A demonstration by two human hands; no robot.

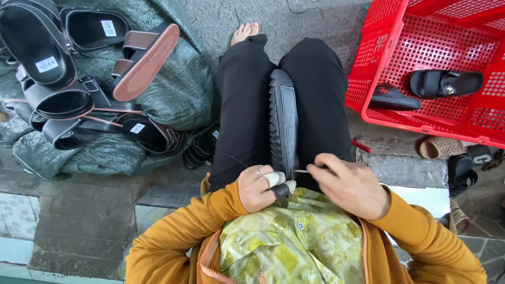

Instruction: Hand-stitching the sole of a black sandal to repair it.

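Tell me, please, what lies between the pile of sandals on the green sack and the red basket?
In the head view, the person's two legs in black trousers lie between the pile of sandals and the red basket, with a black shoe sole gripped between the knees.

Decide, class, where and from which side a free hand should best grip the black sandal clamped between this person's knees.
Probably the far end of the black sandal, gripped across its width from above. It stands on edge between the knees, that end bare. The near end is taken: the left hand pinches it and the right hand holds a thin needle-like tool against it.

Both hands [310, 185] stitch a black sandal [284, 123] on lap.
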